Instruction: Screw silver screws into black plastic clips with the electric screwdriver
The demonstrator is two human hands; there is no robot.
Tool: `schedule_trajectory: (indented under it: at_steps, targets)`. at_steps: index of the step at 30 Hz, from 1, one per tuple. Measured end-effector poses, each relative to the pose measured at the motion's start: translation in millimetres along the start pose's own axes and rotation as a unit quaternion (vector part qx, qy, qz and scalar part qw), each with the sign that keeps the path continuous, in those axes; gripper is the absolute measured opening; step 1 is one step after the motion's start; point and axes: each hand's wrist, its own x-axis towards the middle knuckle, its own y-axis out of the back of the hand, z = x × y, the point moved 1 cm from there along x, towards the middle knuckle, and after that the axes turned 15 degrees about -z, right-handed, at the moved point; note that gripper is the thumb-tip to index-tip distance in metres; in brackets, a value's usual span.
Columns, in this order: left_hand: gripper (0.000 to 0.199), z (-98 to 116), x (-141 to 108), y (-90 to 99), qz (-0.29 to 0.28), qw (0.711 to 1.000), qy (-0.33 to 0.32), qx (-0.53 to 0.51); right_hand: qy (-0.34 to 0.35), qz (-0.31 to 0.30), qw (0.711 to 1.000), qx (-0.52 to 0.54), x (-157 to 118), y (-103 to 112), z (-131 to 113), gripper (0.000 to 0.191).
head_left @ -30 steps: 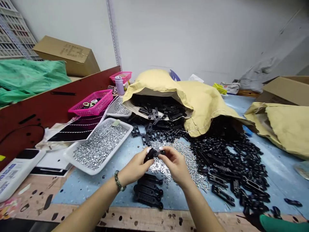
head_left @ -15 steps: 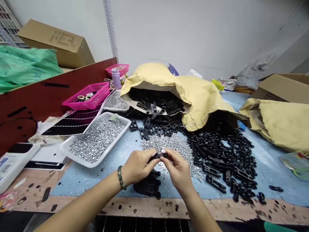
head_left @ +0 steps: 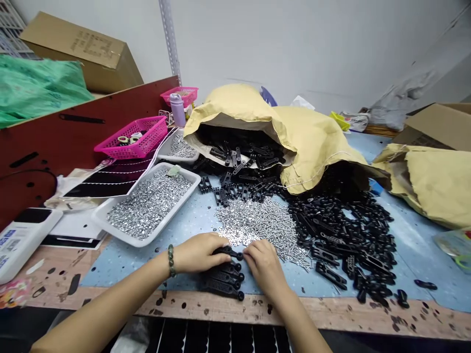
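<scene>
My left hand (head_left: 202, 252), with a beaded bracelet at the wrist, is closed round a black plastic arm-shaped part (head_left: 228, 251) that lies along the top of a row of similar parts. That row of finished-looking black parts (head_left: 222, 284) lies side by side near the table's front edge, each with a round end to the right. My right hand (head_left: 263, 262) has its fingertips pressed together at the near edge of the loose nuts (head_left: 235, 235); whatever is between them is hidden. Beyond, the nuts run into a heap of silvery screws (head_left: 274, 223).
A white tray of nuts (head_left: 99, 215) stands at left, with a smaller tray of screws (head_left: 165, 149) behind it. Black parts spill from yellow sacks (head_left: 239, 100) and pile up at right (head_left: 338, 235). A pink basket (head_left: 110, 149) and a white scale (head_left: 22, 245) are farther left.
Both hands have come down from just above the table and moved apart. The left has brought the black part to the row; the right has gone to the nuts. The view has shifted slightly.
</scene>
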Motion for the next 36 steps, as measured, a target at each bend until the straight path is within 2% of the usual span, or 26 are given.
schedule_trajectory:
  at_steps: [5,8,11,16,19,22,25,27,29,31,34,36]
  targets:
    - [0.022,-10,3,12.7,0.064,0.996,0.03,-0.061,0.0,0.005,1.0,0.016,5,1,-2,0.008]
    - [0.022,-9,12,12.7,0.058,0.997,0.002,-0.056,-0.007,0.042,0.997,0.064,-8,7,1,0.003]
    - [0.019,-5,22,4.9,0.034,0.999,-0.033,-0.026,-0.009,0.088,0.991,0.099,-21,12,3,0.013]
    - [0.016,-3,30,-9.3,0.046,0.999,-0.022,0.014,0.034,0.054,0.997,0.048,-21,4,-1,0.015]
    - [0.018,-5,27,-14.2,0.047,0.998,-0.012,0.025,0.031,0.068,0.996,0.042,-18,-1,-6,0.018]
    - [0.023,-7,19,-16.9,0.048,0.999,-0.005,0.017,0.031,0.051,0.997,0.058,-17,-1,-10,0.019]
    - [0.022,-7,13,-13.6,0.037,0.999,-0.003,0.024,0.02,0.038,0.995,0.085,-17,9,-1,0.018]
    - [0.016,-4,16,-5.6,0.043,0.998,-0.001,0.04,-0.042,0.073,0.993,0.077,-14,20,19,0.023]
    - [0.016,2,30,6.0,0.083,0.995,0.009,0.06,-0.13,0.117,0.984,0.023,-7,32,43,0.03]
    - [0.021,9,56,17.2,0.136,0.987,0.021,0.08,-0.178,0.119,0.976,-0.047,2,40,63,0.029]
    - [0.024,19,107,25.0,0.154,0.983,0.026,0.099,-0.173,0.092,0.977,-0.088,14,44,75,0.015]
    - [0.016,23,135,23.8,0.153,0.982,0.027,0.109,-0.162,0.092,0.979,-0.086,17,44,76,0.014]
